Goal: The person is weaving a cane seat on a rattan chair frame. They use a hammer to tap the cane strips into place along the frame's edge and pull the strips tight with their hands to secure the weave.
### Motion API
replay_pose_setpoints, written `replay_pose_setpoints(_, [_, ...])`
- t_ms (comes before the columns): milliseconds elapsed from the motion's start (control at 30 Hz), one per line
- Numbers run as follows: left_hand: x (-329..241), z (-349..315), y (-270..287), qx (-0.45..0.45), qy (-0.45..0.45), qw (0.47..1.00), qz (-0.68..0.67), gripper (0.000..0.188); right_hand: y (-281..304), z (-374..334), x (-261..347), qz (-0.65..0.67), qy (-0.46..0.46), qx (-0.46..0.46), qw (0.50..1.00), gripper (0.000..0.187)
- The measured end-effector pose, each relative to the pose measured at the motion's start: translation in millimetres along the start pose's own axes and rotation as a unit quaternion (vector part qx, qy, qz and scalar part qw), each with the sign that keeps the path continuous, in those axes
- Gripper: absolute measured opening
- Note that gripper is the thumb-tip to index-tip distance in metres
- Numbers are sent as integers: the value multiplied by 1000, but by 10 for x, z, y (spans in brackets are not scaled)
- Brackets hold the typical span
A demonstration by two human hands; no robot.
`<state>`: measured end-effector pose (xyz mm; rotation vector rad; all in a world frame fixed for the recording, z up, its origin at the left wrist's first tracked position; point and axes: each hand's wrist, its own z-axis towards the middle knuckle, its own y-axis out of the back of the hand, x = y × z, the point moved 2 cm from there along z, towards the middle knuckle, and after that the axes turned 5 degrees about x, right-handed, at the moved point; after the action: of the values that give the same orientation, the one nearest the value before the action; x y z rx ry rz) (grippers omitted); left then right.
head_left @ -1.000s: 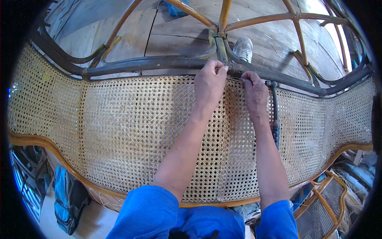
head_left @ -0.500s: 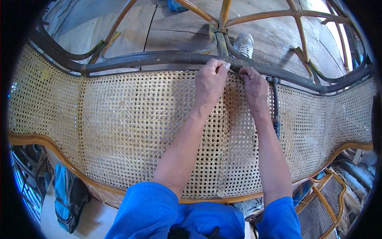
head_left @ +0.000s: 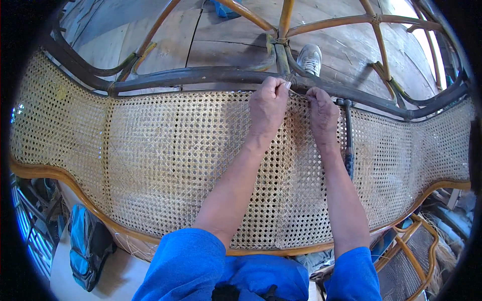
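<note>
My left hand is closed in a pinch at the far edge of a woven cane panel, against the dark rattan rail. Just right of it, my right hand is also pinched shut. A thin pale strand seems to run between the two sets of fingertips; its ends are hidden. A hammer lies on the cane to the right of my right hand, its head close to the rail. Brownish staining darkens the weave between my wrists.
Brown rattan poles branch beyond the rail above a plank floor, where a white shoe stands. An orange-brown rim borders the panel's near side. A blue-and-black backpack lies lower left; another rattan-framed piece sits lower right.
Both hands have shifted very slightly right, staying pinched by the rail. The strand between them shows a little more clearly. The hammer stays by the right hand.
</note>
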<state>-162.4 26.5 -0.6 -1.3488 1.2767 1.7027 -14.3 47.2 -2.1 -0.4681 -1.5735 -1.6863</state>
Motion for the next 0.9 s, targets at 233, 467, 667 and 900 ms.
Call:
replay_pose_setpoints(233, [19, 10, 6, 13, 26, 1000, -11, 17, -17, -11, 98, -127, 5, 41, 991, 16])
replay_pose_setpoints(467, [20, -24, -8, 12, 24, 1000, -1, 17, -41, 16, -5, -119, 44, 64, 990, 21])
replay_pose_setpoints(667, [-19, -4, 12, 20, -12, 1000, 18, 16, 22, 102, -21, -75, 22, 89, 993, 17])
replay_pose_setpoints(900, [-60, -19, 22, 27, 2, 999, 44, 14, 133, 146, 110, -54, -14, 155, 986, 16])
